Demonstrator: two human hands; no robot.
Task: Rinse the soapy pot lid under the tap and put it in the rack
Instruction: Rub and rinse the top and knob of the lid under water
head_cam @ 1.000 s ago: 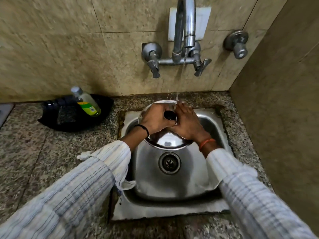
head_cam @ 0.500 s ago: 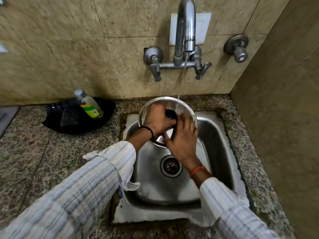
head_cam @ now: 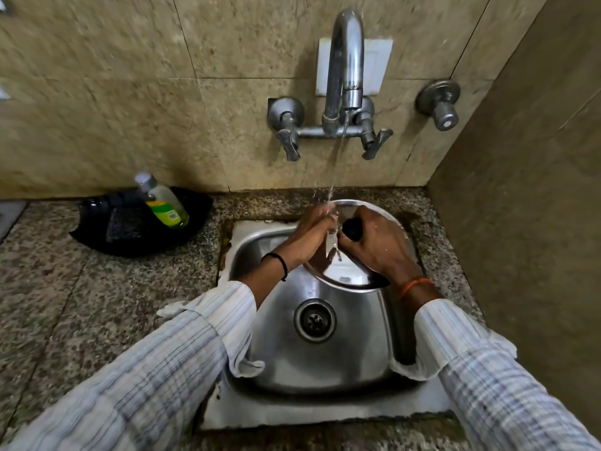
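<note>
Two hands: both reach over the sink (head_cam: 260,327) from striped sleeves, meeting at the pot lid (head_cam: 351,271) under the tap (head_cam: 346,60).
Sink: steel basin set into the granite bench (head_cam: 81,304); drain (head_cam: 314,320) at its middle, below the lid.
Pot lid: steel disc held tilted above the far half of the basin, its near edge lower, its far rim near the basin's back edge.
Right hand (head_cam: 377,245): palm down on the lid, wrist with an orange band; grip curled round the black knob (head_cam: 353,230).
Left hand (head_cam: 309,236): wrist with a black band; grip straight and pressed together, fingertips laid on the lid just left of the knob, in the water stream (head_cam: 335,170).
Water stream: thin jet from the spout, breaking on the left fingertips with spray.
Hidden: most of the lid's upper face lies under the two hands; the left fingertips blur in the splash; soap on the lid cannot be made out.
Black tray (head_cam: 107,229): on the bench left of the sink, against the wall.
Bottle (head_cam: 164,203): clear with a green label, leaning in the tray.
Wall valve (head_cam: 439,104): round knob right of the tap.
</note>
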